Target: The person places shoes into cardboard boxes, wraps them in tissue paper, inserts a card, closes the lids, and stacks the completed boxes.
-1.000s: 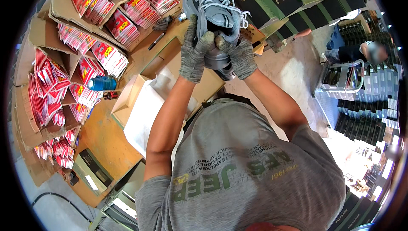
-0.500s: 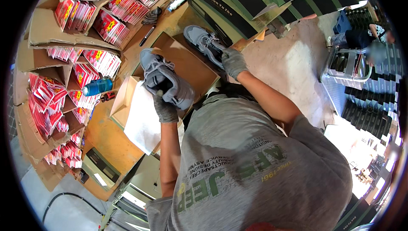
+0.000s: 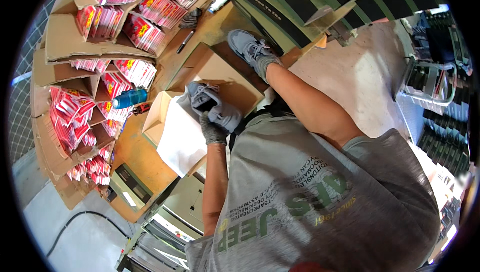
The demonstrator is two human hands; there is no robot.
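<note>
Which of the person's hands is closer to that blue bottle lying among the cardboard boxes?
The left hand. It grips a grey shoe just right of the blue bottle. The right hand holds another shoe farther right.

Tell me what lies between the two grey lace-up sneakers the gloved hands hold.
In the head view, only the brown lid of the cardboard shoebox lies between the sneaker in the left hand and the sneaker under the right hand; nothing else sits there.

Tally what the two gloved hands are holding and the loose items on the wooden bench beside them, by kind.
Grey sneakers: 2, one in the left hand at, one under the right hand at
Blue bottle: 1
Black marker: 1
Open shoebox with white paper: 1
Total: 5
</note>
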